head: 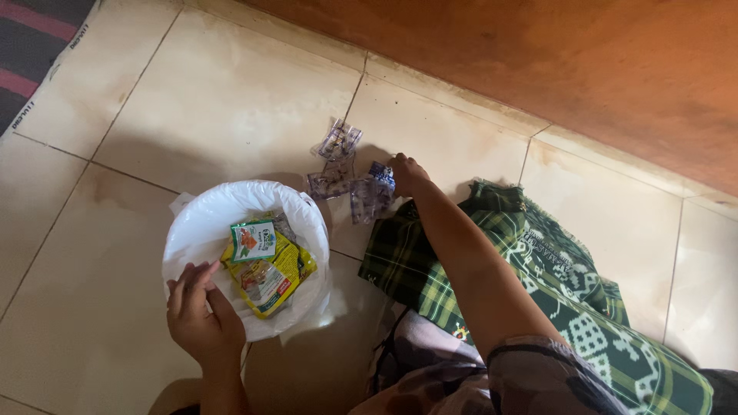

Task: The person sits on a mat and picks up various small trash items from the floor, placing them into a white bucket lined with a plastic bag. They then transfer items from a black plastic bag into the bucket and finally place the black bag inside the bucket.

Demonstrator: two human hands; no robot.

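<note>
Nearest the camera is the person's patterned sleeve (530,376), from which the right forearm runs up and left across a green checked cloth (538,269) spread over the lap. The right hand (406,174) rests on the tiled floor (231,100) with its fingers curled down onto a small clear sachet with blue print (374,192); the grip is closed over the sachet's upper edge (how firmly, the view does not show). Just left of it lie two more clear sachets (334,163), one above the other, the upper one tilted, the lower lying roughly flat and wide.

The left hand (201,311) holds the near rim of a white bin lined with a plastic bag (192,230), thumb and fingers pinched together on the liner's edge. Inside the bin sit a small green packet (253,240) and, beneath it, a larger yellow packet (270,278), its long axis running from upper left to lower right.

Beyond the sachets stands an orange-brown wall (576,61). A striped mat (31,38) shows at the upper left corner.
</note>
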